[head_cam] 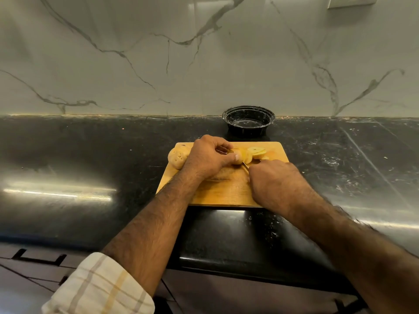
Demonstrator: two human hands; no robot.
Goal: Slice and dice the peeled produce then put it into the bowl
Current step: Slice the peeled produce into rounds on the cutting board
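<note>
A wooden cutting board lies on the black counter. My left hand grips a peeled yellow potato on the board's far half. Cut round slices lie just to its right. My right hand grips a knife, whose handle is hidden in the fist; a short piece of the blade shows at the potato's near side. A second whole peeled potato with dark spots sits at the board's far left corner. A black round bowl stands behind the board, with nothing in it.
The black speckled counter stretches left and right of the board. A white marble backsplash rises right behind the bowl. The counter's front edge runs near my forearms, with drawer fronts below at the left.
</note>
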